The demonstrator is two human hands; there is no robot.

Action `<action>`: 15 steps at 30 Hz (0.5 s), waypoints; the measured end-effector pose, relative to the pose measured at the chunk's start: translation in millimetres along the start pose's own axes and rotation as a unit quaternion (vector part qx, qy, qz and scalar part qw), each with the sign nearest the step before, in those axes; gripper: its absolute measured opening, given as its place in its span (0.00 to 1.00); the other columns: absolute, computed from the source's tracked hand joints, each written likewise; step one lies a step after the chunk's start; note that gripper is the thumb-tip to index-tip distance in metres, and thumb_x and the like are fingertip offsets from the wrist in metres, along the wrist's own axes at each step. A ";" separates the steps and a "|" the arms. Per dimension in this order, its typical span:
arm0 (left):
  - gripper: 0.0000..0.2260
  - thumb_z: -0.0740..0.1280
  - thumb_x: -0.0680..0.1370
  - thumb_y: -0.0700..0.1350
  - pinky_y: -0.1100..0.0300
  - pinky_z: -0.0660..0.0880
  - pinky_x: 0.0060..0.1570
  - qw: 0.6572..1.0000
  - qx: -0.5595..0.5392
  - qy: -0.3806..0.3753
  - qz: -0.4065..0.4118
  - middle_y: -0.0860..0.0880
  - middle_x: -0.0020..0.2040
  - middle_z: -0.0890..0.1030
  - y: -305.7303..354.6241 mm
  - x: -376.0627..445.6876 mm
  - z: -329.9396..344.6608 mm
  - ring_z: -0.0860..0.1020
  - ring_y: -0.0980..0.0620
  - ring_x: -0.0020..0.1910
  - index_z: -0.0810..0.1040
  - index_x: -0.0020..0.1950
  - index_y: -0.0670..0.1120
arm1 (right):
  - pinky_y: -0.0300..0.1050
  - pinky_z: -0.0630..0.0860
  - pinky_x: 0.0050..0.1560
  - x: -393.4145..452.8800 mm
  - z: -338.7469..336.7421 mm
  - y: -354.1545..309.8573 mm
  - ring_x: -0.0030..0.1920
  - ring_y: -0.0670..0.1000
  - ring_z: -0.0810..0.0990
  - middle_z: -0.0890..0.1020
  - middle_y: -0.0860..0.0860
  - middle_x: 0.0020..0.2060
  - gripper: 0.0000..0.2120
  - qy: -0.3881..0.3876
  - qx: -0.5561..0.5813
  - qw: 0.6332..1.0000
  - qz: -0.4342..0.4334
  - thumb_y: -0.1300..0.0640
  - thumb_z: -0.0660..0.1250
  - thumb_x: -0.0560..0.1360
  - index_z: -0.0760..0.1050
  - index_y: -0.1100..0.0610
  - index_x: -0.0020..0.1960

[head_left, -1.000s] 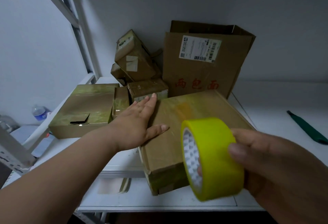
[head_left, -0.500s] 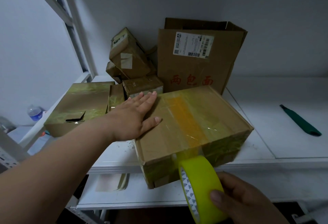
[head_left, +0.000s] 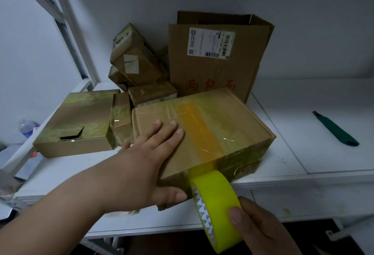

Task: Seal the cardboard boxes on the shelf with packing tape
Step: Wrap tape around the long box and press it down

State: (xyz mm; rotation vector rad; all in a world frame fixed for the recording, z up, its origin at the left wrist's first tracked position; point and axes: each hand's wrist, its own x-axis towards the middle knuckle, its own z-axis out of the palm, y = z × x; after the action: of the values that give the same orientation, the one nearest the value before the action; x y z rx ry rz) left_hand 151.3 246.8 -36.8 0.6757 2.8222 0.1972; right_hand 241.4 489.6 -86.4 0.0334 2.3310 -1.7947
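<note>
A flat cardboard box [head_left: 232,125] lies at the front of the white shelf [head_left: 315,153], its near end over the shelf's edge. A strip of yellow tape [head_left: 197,131] runs across its top and down the front face to the yellow tape roll [head_left: 216,208]. My right hand [head_left: 263,232] grips that roll just below the box's front edge. My left hand [head_left: 145,163] rests flat on the box's left part, fingers straight on top and thumb along the front face.
A tall open carton [head_left: 218,68] with a label stands behind. Several smaller taped boxes [head_left: 131,60] pile up at the back left, and a flat taped box [head_left: 79,121] lies at the left. A green knife [head_left: 336,129] lies on the shelf at the right.
My right hand pulled the roll from above the box down past its front edge, laying tape across the top. My left hand slid nearer along the box's left side.
</note>
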 end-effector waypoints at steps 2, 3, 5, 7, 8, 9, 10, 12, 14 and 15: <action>0.47 0.48 0.64 0.80 0.57 0.42 0.76 0.998 -0.045 0.048 0.011 0.68 0.76 0.34 -1.8 2.2 4.9 0.28 0.67 0.72 0.39 0.78 0.64 | 0.31 0.74 0.35 -4.4 6.0 -3.0 0.33 0.38 0.80 0.83 0.47 0.32 0.24 0.056 0.008 0.998 -0.029 0.23 0.66 0.60 0.82 0.42 0.38; 0.46 0.47 0.64 0.80 0.59 0.43 0.75 0.996 -0.065 0.062 0.019 0.68 0.77 0.37 -2.6 4.3 5.4 0.30 0.68 0.73 0.42 0.78 0.64 | 0.31 0.75 0.36 -4.4 7.1 -5.9 0.33 0.34 0.79 0.82 0.39 0.30 0.10 0.060 0.024 0.997 -0.034 0.33 0.67 0.65 0.81 0.37 0.31; 0.44 0.49 0.65 0.80 0.62 0.44 0.74 0.991 -0.101 0.077 0.031 0.69 0.77 0.43 -4.6 5.8 0.5 0.34 0.70 0.74 0.48 0.78 0.65 | 0.26 0.73 0.36 -10.3 -0.7 -15.3 0.35 0.30 0.79 0.82 0.35 0.30 0.10 -0.003 -0.023 0.997 -0.068 0.44 0.67 0.67 0.80 0.33 0.28; 0.40 0.55 0.65 0.78 0.67 0.47 0.73 0.984 -0.148 0.095 0.025 0.72 0.75 0.52 -7.9 4.2 -12.2 0.43 0.74 0.73 0.57 0.75 0.67 | 0.28 0.77 0.45 -8.7 -8.7 -36.5 0.46 0.36 0.83 0.86 0.40 0.42 0.08 -0.124 0.020 0.986 -0.106 0.33 0.71 0.66 0.83 0.32 0.43; 0.36 0.58 0.65 0.77 0.70 0.50 0.71 0.980 -0.170 0.106 0.018 0.76 0.71 0.57 -7.0 3.0 -22.1 0.48 0.77 0.71 0.62 0.72 0.68 | 0.32 0.78 0.49 -4.3 -15.0 -47.7 0.52 0.41 0.84 0.86 0.41 0.50 0.19 -0.170 0.035 0.978 -0.119 0.30 0.73 0.63 0.80 0.31 0.53; 0.31 0.62 0.67 0.75 0.74 0.54 0.68 0.973 -0.200 0.116 0.008 0.79 0.65 0.63 -7.0 2.9 -33.0 0.55 0.80 0.68 0.67 0.68 0.69 | 0.34 0.79 0.50 3.3 -20.5 -56.7 0.54 0.44 0.84 0.84 0.41 0.54 0.25 -0.179 0.041 0.972 -0.146 0.32 0.75 0.63 0.77 0.32 0.58; 0.26 0.66 0.68 0.74 0.77 0.60 0.64 0.963 -0.243 0.119 -0.007 0.80 0.60 0.69 -7.8 4.9 -43.4 0.63 0.80 0.64 0.72 0.64 0.69 | 0.34 0.79 0.49 8.3 -24.5 -64.5 0.54 0.45 0.84 0.84 0.42 0.55 0.26 -0.152 0.040 0.966 -0.203 0.36 0.76 0.65 0.77 0.37 0.61; 0.21 0.71 0.68 0.68 0.67 0.73 0.58 0.923 -0.369 0.104 -0.025 0.67 0.53 0.82 -12.6 13.9 -61.3 0.79 0.66 0.55 0.81 0.59 0.64 | 0.36 0.80 0.45 23.8 -27.5 -78.8 0.50 0.47 0.86 0.86 0.46 0.51 0.20 -0.108 0.056 0.948 -0.293 0.50 0.77 0.69 0.79 0.44 0.60; 0.23 0.74 0.67 0.66 0.51 0.80 0.51 0.892 -0.428 0.132 -0.057 0.51 0.47 0.86 -19.4 27.3 -70.5 0.84 0.49 0.49 0.84 0.55 0.54 | 0.42 0.82 0.44 48.6 -24.5 -94.3 0.47 0.49 0.86 0.87 0.48 0.47 0.15 -0.086 0.092 0.953 -0.274 0.53 0.75 0.69 0.82 0.41 0.54; 0.25 0.73 0.67 0.66 0.49 0.80 0.49 0.888 -0.419 0.163 -0.093 0.48 0.48 0.85 -22.2 34.9 -72.1 0.83 0.46 0.49 0.83 0.56 0.52 | 0.48 0.82 0.47 62.4 -22.2 -100.1 0.49 0.51 0.86 0.87 0.49 0.48 0.12 -0.080 0.107 0.958 -0.253 0.51 0.72 0.70 0.82 0.41 0.52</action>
State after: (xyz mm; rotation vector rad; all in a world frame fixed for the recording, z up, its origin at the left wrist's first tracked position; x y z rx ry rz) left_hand 93.2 237.8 21.9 0.1694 2.6458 1.4946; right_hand 163.2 478.2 4.0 -0.7094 2.1483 -2.1679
